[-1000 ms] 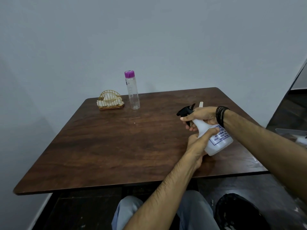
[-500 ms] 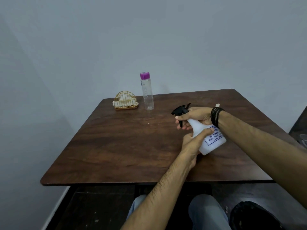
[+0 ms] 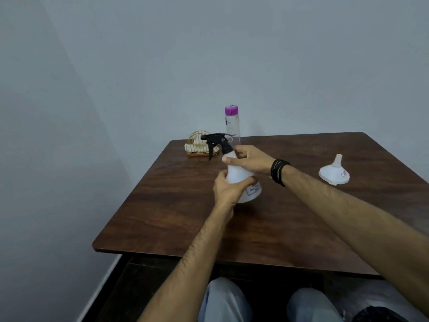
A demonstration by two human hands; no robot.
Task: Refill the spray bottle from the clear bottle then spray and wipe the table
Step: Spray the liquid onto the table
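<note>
Holding: our left hand [image 3: 228,189] grips the spray bottle [image 3: 241,180] body, frame centre
Right hand [image 3: 249,159]: fingers wrap its neck
Clear bottle [image 3: 232,125]: behind, on table [image 3: 162,205]
Funnel [image 3: 334,171]: right

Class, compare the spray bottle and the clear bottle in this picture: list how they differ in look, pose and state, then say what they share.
The spray bottle is opaque white with a black trigger head; the clear bottle is see-through with a purple cap. The spray bottle is tilted and gripped by the left hand and right hand; the clear bottle stands upright, untouched, at the table's far edge. The spray bottle widens toward its base; the clear bottle is slim and straight. Both are closed.
</note>
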